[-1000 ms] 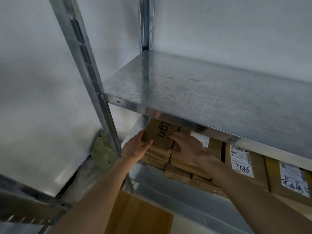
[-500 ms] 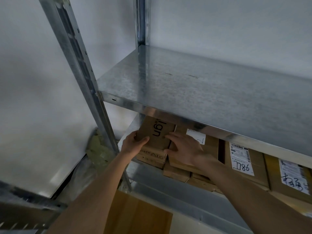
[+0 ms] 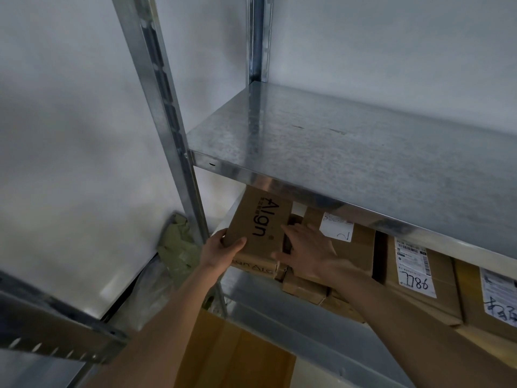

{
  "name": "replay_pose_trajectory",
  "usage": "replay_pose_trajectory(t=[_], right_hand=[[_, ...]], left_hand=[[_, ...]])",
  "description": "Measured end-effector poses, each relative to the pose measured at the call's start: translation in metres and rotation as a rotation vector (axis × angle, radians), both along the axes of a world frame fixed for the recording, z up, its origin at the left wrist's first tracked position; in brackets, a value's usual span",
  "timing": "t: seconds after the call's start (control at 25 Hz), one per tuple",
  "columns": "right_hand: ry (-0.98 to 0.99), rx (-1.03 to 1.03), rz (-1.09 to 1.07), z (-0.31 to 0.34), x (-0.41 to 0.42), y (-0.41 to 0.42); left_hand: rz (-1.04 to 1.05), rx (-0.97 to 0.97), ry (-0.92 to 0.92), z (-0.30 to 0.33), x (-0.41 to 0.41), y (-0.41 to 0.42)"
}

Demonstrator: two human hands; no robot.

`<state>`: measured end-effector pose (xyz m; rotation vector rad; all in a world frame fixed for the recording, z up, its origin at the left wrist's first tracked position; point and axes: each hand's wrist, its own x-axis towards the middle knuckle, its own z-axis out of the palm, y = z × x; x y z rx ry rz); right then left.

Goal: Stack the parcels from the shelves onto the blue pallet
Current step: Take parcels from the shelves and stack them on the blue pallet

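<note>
A brown cardboard parcel printed "Align" (image 3: 258, 219) sits tilted on the lower shelf, on top of other flat parcels (image 3: 305, 287). My left hand (image 3: 221, 252) grips its near left corner, thumb on top. My right hand (image 3: 306, 252) holds its right edge, fingers reaching into the gap beside the neighbouring parcel with a white label (image 3: 349, 247). The parcel's far end lies under the upper shelf. The blue pallet is not in view.
A bare galvanised upper shelf (image 3: 349, 152) overhangs the parcels. More labelled boxes, one marked 7786 (image 3: 416, 275), stand to the right. A steel upright (image 3: 167, 130) rises at left, with crumpled green wrap (image 3: 179, 247) behind it. A brown box (image 3: 232, 357) lies below.
The "Align" parcel has slid out toward me from under the upper shelf, showing more of its print. Both hands have tightened on its sides.
</note>
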<state>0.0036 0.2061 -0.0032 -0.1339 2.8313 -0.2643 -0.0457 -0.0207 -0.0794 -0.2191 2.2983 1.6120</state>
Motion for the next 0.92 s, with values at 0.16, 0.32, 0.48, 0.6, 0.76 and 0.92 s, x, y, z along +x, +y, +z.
replay_pose_trajectory(t=[0.16,0.32,0.48,0.6,0.76,0.92], right_hand=[[-0.019,0.045,0.015,-0.014,0.000,-0.020],[-0.012,0.038,0.004,-0.027,-0.003,-0.032],[-0.029,-0.034,-0.015,-0.032,-0.001,-0.042],[-0.036,-0.058,-0.019,-0.032,0.002,-0.042],[-0.045,-0.125,-0.025,-0.026,0.003,-0.043],[-0.033,-0.207,-0.009,-0.012,0.016,-0.044]], left_hand=[[0.009,-0.035,0.027,-0.003,0.008,-0.003],[-0.029,-0.144,0.084,-0.006,0.015,-0.011],[0.010,-0.065,0.070,-0.005,0.025,-0.013],[0.014,-0.028,0.079,-0.001,0.035,-0.011],[0.045,0.005,0.119,0.013,0.046,-0.014],[0.064,0.000,0.132,0.031,0.066,-0.018]])
